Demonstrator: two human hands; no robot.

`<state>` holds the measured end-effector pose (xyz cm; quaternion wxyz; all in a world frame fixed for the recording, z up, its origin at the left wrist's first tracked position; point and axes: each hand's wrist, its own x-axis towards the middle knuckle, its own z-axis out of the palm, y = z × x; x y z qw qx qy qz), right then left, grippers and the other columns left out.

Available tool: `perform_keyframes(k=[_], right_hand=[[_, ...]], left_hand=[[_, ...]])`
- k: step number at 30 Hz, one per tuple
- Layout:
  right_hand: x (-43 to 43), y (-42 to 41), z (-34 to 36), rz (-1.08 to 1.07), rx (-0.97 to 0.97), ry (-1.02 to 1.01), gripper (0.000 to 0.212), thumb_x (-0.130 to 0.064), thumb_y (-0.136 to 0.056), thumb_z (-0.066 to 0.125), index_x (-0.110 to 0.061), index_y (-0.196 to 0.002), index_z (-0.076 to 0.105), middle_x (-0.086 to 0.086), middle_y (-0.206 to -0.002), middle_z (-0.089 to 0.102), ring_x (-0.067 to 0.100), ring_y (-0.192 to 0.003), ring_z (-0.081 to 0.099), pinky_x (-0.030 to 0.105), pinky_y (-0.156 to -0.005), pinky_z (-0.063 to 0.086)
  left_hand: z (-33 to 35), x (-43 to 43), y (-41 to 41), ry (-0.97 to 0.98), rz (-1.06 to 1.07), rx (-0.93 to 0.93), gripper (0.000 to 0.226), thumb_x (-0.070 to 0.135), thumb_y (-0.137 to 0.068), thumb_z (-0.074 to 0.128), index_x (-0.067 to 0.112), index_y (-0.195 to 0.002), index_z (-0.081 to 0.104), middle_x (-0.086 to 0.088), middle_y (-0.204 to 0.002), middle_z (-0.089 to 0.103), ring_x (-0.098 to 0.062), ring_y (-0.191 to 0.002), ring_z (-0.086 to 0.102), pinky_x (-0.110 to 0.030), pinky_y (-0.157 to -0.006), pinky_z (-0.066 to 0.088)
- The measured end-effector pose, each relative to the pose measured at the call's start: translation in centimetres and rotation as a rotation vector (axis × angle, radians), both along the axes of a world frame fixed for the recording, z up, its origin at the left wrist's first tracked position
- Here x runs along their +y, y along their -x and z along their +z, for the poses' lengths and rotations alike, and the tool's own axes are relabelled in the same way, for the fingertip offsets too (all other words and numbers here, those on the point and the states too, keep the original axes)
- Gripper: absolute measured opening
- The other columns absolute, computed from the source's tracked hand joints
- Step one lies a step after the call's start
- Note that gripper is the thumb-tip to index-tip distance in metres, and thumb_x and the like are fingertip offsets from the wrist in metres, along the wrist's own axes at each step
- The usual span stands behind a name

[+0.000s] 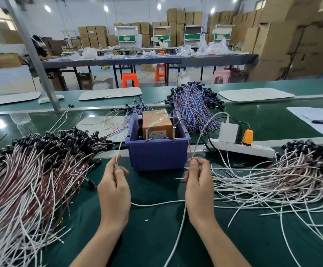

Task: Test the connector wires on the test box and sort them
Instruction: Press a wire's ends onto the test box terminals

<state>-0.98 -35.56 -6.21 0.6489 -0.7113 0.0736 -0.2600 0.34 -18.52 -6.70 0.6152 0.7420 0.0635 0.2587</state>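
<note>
Over the green belt, thin white wire ends are pinched by left hand and right hand; contact with the blue plastic test box just ahead seems due next.

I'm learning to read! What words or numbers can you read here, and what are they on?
None can be read.
Label on orange box: too blurred.
Print on paper: too small.
Stickers on far cartons: too small.
Red scribble on white board: faint, unreadable.
</note>
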Motion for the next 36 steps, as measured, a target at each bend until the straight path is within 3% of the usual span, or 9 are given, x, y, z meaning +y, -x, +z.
perform_keyframes(k=[4, 12, 19, 25, 29, 36], right_hand=[[0.03, -0.02, 0.01, 0.002, -0.002, 0.01, 0.019, -0.038, -0.108, 0.038, -0.032, -0.098, 0.054, -0.016, -0.068, 0.057, 0.003, -0.061, 0.05, 0.022, -0.061, 0.042], [0.04, 0.08, 0.06, 0.001, -0.024, 0.002, 0.017, -0.035, -0.107, 0.042, -0.033, -0.097, 0.055, -0.019, -0.068, 0.058, 0.001, -0.058, 0.049, 0.018, -0.058, 0.04], [0.01, 0.01, -0.05, 0.003, -0.026, 0.0, 0.015, -0.033, -0.106, 0.043, -0.034, -0.098, 0.056, -0.019, -0.071, 0.06, 0.002, -0.062, 0.052, 0.018, -0.061, 0.042], [0.03, -0.01, -0.13, 0.003, -0.031, 0.001, 0.015, -0.032, -0.106, 0.043, -0.036, -0.098, 0.056, -0.017, -0.073, 0.062, 0.002, -0.063, 0.055, 0.019, -0.063, 0.045], [0.03, -0.03, -0.15, -0.001, -0.039, 0.012, 0.015, -0.031, -0.106, 0.043, -0.037, -0.1, 0.056, -0.017, -0.076, 0.063, 0.004, -0.066, 0.057, 0.02, -0.066, 0.047], [-0.04, -0.06, -0.22, 0.01, -0.047, 0.022, 0.015, -0.033, -0.106, 0.045, -0.039, -0.105, 0.059, -0.019, -0.077, 0.063, 0.002, -0.066, 0.057, 0.015, -0.065, 0.046]], left_hand=[[-0.07, 0.05, -0.16, -0.011, -0.003, -0.007, 0.035, 0.018, -0.107, 0.038, 0.034, -0.136, 0.049, 0.015, -0.082, 0.062, -0.014, -0.054, 0.041, -0.036, -0.052, 0.04], [0.33, -0.02, 0.09, -0.018, -0.018, -0.047, 0.032, 0.018, -0.104, 0.041, 0.049, -0.103, 0.046, 0.009, -0.081, 0.064, -0.014, -0.052, 0.041, -0.039, -0.052, 0.04], [0.33, -0.02, 0.0, -0.037, -0.015, -0.046, 0.029, 0.02, -0.105, 0.041, 0.048, -0.104, 0.047, 0.009, -0.076, 0.062, -0.015, -0.055, 0.044, -0.043, -0.054, 0.043], [0.41, -0.02, 0.05, -0.049, -0.005, -0.037, 0.031, 0.022, -0.104, 0.042, 0.05, -0.095, 0.049, 0.012, -0.056, 0.044, -0.013, -0.05, 0.035, -0.034, -0.049, 0.033], [0.34, -0.04, 0.18, -0.059, 0.006, -0.038, 0.023, 0.021, -0.104, 0.042, 0.04, -0.095, 0.05, 0.014, -0.049, 0.039, -0.008, -0.045, 0.03, -0.025, -0.043, 0.028], [0.58, -0.17, 0.31, -0.076, 0.008, -0.021, 0.018, 0.018, -0.103, 0.043, 0.033, -0.097, 0.052, 0.013, -0.049, 0.039, -0.01, -0.046, 0.031, -0.031, -0.047, 0.03]])
